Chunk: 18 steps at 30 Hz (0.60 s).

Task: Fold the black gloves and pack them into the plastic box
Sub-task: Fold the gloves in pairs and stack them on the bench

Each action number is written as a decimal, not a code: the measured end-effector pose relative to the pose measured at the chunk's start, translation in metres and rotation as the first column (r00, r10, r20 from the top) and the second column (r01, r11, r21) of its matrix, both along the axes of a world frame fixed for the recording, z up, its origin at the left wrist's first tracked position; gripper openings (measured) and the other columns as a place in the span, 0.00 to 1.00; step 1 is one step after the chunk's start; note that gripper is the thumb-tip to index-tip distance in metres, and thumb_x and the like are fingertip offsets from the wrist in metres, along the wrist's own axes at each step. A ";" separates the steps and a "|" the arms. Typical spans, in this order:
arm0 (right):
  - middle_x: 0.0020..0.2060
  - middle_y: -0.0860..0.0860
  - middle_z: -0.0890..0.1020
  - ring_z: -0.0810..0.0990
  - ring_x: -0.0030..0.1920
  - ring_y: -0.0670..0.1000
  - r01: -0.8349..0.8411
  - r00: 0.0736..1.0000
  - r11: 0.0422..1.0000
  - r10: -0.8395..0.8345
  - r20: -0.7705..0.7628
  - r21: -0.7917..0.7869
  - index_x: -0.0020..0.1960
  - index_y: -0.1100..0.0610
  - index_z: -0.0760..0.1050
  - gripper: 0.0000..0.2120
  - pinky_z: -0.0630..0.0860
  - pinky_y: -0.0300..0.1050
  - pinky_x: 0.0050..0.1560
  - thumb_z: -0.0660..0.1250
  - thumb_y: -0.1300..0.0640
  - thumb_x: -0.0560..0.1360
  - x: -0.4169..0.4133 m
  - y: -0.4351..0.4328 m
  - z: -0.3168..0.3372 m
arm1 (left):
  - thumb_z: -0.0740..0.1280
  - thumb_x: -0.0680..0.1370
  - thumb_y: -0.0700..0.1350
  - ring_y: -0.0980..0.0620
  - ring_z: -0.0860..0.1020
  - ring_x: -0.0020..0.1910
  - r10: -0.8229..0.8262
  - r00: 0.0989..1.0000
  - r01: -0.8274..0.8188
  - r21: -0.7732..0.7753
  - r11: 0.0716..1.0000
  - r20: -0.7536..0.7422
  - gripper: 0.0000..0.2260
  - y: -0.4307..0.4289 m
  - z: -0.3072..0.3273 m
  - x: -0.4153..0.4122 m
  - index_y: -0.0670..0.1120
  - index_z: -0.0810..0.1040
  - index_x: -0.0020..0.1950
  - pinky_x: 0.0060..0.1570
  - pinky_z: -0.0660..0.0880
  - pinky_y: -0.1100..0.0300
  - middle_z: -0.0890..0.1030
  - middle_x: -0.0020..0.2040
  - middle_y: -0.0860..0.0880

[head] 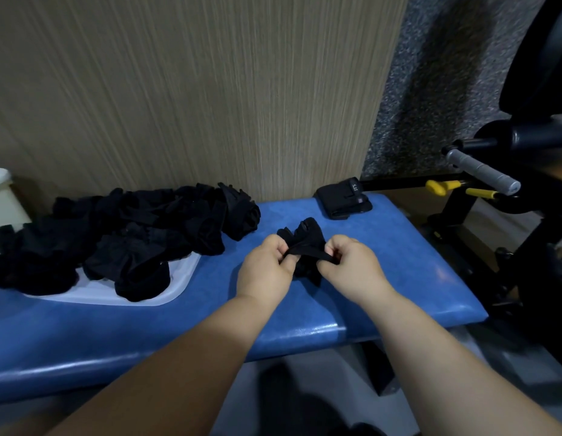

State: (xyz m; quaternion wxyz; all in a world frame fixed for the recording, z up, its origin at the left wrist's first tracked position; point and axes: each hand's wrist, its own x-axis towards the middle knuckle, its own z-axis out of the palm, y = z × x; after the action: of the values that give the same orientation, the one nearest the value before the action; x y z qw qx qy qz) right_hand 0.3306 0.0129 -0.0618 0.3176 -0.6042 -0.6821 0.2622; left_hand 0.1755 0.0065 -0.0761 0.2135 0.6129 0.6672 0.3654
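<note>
Black cloth on blue padding, looking down from the head camera: holding one black glove (304, 237) in both hands just over the bench (414, 272), toward its front right part. Gripping the near edge of the glove with the left hand (268, 267), fingers curled tight around a fold of fabric. Gripping the same edge with the right hand (352, 265), thumb and fingers closed on a stretched strip running between the two fists. Pulling that strip taut, most likely to straighten the cuff and get a flat fold rather than a bunched one. Keeping the finger end of the glove pointing away, resting on the padding or just above it, too dark to tell which. Working well apart from the pile of gloves (131, 228) on the left, presumably to avoid mixing this one with the rest. Lying heaped over the white plastic box (186, 275), spilling past its rim onto the bench and hiding most of the inside, too tangled and dark for telling folded pieces from unfolded ones. Sitting at the far edge near the wooden wall panel (210, 89), a folded black bundle (342, 199), seemingly set aside. Standing off to the right, clear of both hands, a gym machine with a grey handle (484, 171). Judging by all this, being mid-fold on this glove, with packing it into the box not yet begun.
</note>
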 end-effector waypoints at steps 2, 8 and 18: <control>0.35 0.50 0.73 0.70 0.34 0.48 0.007 0.999 1.000 -0.006 -0.036 0.013 0.36 0.53 0.67 0.11 0.63 0.37 0.30 0.67 0.61 0.70 -0.002 -0.001 -0.001 | 0.64 0.78 0.48 0.51 0.71 0.32 0.005 1.000 -0.005 -0.003 1.000 -0.012 0.08 0.000 0.002 0.001 0.47 0.68 0.44 0.35 0.71 0.52 0.71 0.31 0.51; 0.38 0.54 0.79 0.76 0.38 0.53 0.047 0.988 0.997 -0.036 -0.153 0.065 0.38 0.51 0.66 0.11 0.67 0.41 0.34 0.66 0.62 0.73 -0.005 0.001 -0.003 | 0.62 0.78 0.49 0.47 0.80 0.37 0.026 0.999 -0.026 -0.007 1.000 0.038 0.10 0.004 0.004 0.003 0.53 0.62 0.41 0.36 0.75 0.48 0.78 0.34 0.46; 0.39 0.51 0.75 0.76 0.37 0.50 0.101 0.884 0.991 -0.129 -0.450 -0.086 0.42 0.53 0.69 0.07 0.79 0.44 0.36 0.64 0.62 0.75 -0.001 0.005 0.000 | 0.70 0.74 0.49 0.55 0.74 0.32 -0.085 0.987 0.097 -0.083 0.992 0.138 0.11 -0.003 0.013 0.008 0.51 0.69 0.50 0.33 0.69 0.62 0.74 0.31 0.53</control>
State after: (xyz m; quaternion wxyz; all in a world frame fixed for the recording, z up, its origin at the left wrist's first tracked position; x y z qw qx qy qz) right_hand 0.3298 0.0179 -0.0622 0.4651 -0.5748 -0.5437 0.3972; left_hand 0.1837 0.0040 -0.0633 0.3016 0.6066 0.6384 0.3655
